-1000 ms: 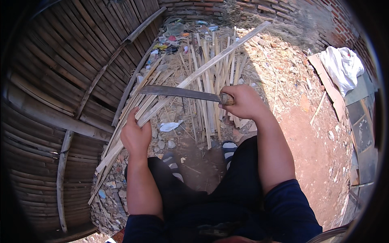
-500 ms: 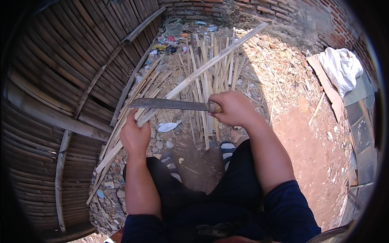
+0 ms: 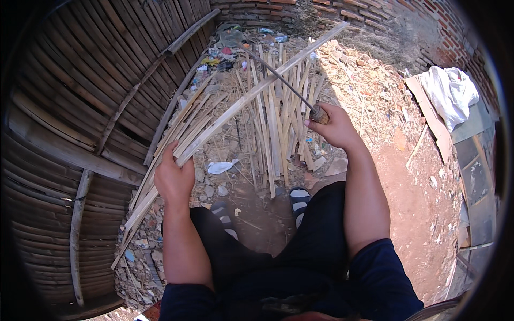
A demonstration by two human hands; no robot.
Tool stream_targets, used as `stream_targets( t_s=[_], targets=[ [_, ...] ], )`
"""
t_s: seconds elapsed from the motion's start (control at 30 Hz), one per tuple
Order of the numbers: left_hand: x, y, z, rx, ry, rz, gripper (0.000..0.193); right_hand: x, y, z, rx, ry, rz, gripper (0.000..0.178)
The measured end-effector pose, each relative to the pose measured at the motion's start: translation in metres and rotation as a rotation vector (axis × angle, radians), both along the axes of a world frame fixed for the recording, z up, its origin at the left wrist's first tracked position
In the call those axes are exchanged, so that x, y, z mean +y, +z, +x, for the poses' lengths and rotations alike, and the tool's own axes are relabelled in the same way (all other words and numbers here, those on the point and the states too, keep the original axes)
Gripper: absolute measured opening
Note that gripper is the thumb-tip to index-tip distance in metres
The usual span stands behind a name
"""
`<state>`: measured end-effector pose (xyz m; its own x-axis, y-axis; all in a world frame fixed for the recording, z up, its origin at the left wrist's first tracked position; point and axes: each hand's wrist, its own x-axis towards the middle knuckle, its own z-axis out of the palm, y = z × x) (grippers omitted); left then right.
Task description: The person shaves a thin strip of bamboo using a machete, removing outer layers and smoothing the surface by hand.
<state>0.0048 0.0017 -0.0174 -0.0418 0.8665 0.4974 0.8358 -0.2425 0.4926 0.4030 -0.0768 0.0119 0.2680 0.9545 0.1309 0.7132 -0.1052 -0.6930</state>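
Gripping machete point(image 3: 297, 93), right hand point(image 3: 336, 127) farther forward, blade point(image 3: 287, 84) now angled diagonally

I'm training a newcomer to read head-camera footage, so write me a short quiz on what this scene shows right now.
1. Multiple choice: what does the right hand hold?
A) a hammer
B) a long-bladed knife
C) a rope

2. True or false: the large crumpled white sheet lies on the left side of the picture.

3. Fill in the gap with "nearer" or "farther": the left hand grips the long wooden strip by the end that is ____ to the person's body.

Key:
1. B; the hand is closed around its handle.
2. False; it lies on the right side.
3. nearer
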Motion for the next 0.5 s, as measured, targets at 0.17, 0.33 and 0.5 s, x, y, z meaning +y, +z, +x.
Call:
stream_targets(
  t_s=[0.17,0.33,0.5],
  targets=[
    [-0.005,0.007,0.006,-0.035,0.012,-0.13,0.046,0.003,0.007,-0.051,-0.268,0.228,-0.059,0.044],
    [-0.004,0.007,0.002,0.027,0.045,-0.179,0.048,0.003,0.024,-0.074,-0.313,0.329,-0.185,0.039],
    [-0.005,0.018,0.003,0.011,0.092,-0.229,0.051,0.002,0.006,-0.01,-0.146,-0.003,-0.021,0.038]
  ],
)
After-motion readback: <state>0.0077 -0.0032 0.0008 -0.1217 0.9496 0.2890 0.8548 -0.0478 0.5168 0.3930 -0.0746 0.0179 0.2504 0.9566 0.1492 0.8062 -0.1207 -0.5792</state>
